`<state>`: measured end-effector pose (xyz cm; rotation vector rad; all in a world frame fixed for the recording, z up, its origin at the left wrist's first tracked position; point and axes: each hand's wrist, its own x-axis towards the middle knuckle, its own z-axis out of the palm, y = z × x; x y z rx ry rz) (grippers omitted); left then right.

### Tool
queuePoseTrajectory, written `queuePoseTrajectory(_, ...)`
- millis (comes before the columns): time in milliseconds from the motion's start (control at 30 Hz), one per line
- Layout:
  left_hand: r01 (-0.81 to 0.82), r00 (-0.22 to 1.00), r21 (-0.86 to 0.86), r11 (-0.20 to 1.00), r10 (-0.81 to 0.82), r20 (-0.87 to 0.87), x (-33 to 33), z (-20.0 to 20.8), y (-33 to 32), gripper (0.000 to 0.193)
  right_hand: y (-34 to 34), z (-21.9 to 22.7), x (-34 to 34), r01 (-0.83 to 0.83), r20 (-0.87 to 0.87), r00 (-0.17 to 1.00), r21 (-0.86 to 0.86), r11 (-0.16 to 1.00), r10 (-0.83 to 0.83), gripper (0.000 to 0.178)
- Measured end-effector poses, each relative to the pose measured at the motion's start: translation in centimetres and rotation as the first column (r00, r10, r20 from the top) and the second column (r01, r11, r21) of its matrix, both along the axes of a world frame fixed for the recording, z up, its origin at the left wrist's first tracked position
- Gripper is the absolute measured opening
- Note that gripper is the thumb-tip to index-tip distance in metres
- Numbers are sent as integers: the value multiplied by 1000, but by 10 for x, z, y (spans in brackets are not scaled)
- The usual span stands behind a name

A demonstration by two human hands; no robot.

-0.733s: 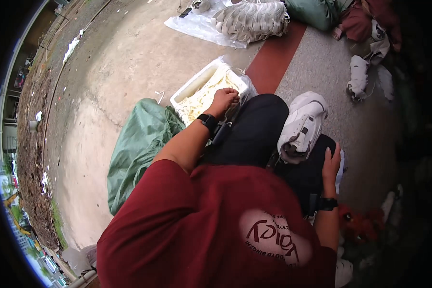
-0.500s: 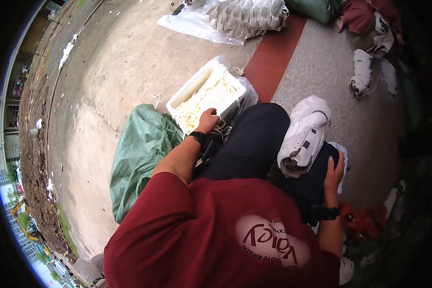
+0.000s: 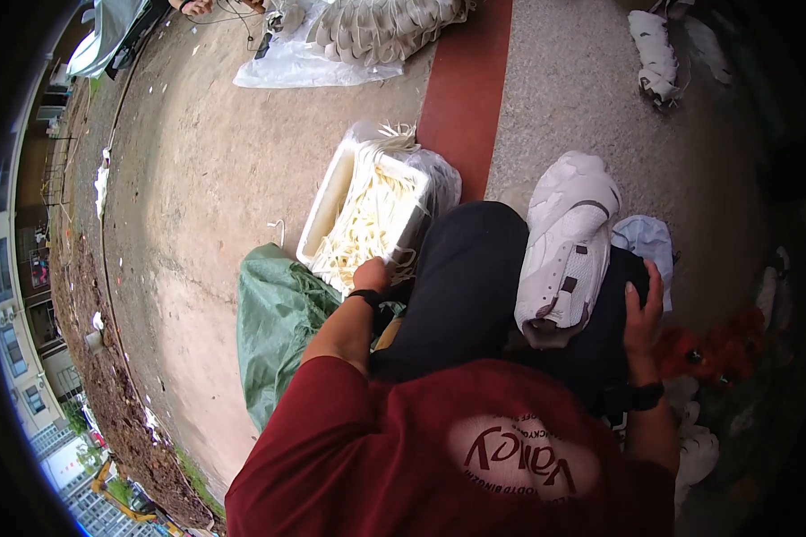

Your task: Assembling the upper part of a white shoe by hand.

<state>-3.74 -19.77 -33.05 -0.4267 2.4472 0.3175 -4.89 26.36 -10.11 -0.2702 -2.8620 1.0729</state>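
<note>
White and grey sneaker uppers (image 3: pixel 569 255), bunched together with bare eyelets, lie across my dark-trousered right thigh. My right hand (image 3: pixel 643 313) rests on the outer side of that thigh, its fingers stretched and apart, next to the uppers but not gripping them. On the left, my left hand (image 3: pixel 372 274) is at the near end of a white foam box (image 3: pixel 325 199). Cream shoelaces (image 3: pixel 372 215) lie heaped in the box, some hanging over its rim. The left fingers are hidden from view, so whether they hold a lace does not show.
A green sack (image 3: pixel 282 327) sits left of my left forearm. Beyond the box, a row of grey-white shoe uppers (image 3: pixel 376 31) lies on a plastic sheet (image 3: pixel 322 72). More white uppers (image 3: pixel 654 54) lie far right, a red bundle (image 3: pixel 721 345) nearer. Another person's hand (image 3: pixel 192 7) shows top left.
My left hand has drawn back from over the laces to the box's near end. My right hand stays on the thigh. The whole view has shifted and turned slightly.
</note>
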Motion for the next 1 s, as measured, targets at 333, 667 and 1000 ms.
queuePoseTrajectory(333,-189,977,535,823,215,15,-42,8,-47,28,2,2,1,5,13,1000,-42,999,-4,44)
queuePoseTrajectory(667,-609,475,783,129,849,230,-146,3,-53,76,1,7,0,5,40,999,4,1000,-5,47)
queuePoseTrajectory(1000,-635,498,755,164,834,237,-146,-32,-43,20,-6,12,0,18,53,998,9,1000,-19,48)
